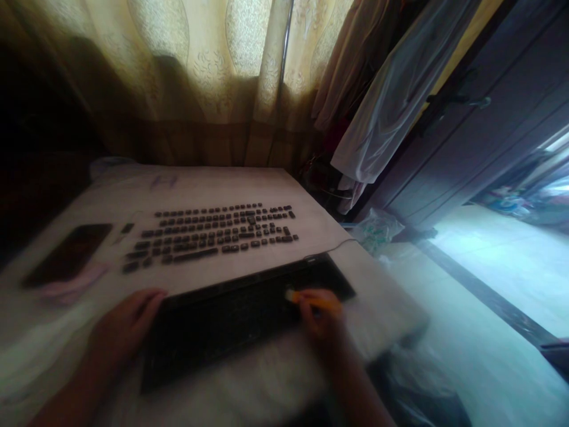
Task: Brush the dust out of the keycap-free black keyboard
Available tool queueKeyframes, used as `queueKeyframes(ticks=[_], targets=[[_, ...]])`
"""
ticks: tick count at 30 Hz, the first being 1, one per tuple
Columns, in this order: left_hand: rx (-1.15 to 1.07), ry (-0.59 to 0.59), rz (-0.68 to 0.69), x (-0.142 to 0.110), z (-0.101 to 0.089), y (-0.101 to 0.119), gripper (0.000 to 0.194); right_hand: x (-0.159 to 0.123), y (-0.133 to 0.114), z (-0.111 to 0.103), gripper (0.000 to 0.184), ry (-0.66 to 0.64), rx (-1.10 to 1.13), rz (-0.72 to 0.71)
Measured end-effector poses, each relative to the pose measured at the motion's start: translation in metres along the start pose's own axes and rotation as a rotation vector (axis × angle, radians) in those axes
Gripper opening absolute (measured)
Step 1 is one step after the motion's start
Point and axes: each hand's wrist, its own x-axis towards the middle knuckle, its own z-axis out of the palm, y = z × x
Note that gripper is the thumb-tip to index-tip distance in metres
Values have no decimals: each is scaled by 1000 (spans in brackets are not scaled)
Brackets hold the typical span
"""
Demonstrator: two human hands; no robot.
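Observation:
A black keyboard base (231,320) with its keys removed lies on a white cloth (200,184) in front of me. My left hand (128,323) rests on the base's left end, fingers curled over its edge. My right hand (320,314) is closed on a small orange-handled brush (311,299), whose pale tip touches the base near its right end. Several loose black keycaps (213,231) are laid out in rows on the cloth beyond the base.
A dark phone (69,252) lies at the left on a pink cloth (75,284). A thin cable (338,246) runs off the right edge. Curtains (200,77) hang behind; clothes (391,101) and a dark wardrobe (489,118) stand at the right, over a pale floor (489,284).

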Motion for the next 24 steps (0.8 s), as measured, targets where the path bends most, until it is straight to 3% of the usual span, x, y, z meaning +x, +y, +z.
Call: queueKeyframes(ticks=[10, 19, 24], targets=[[-48, 41, 4, 3, 3, -4, 48, 5, -7, -1, 19, -86, 71, 6], [-39, 39, -39, 4, 4, -6, 49, 14, -12, -9, 13, 25, 31, -53], [-47, 26, -92, 5, 8, -10, 52, 9, -12, -10, 16, -86, 1, -75]])
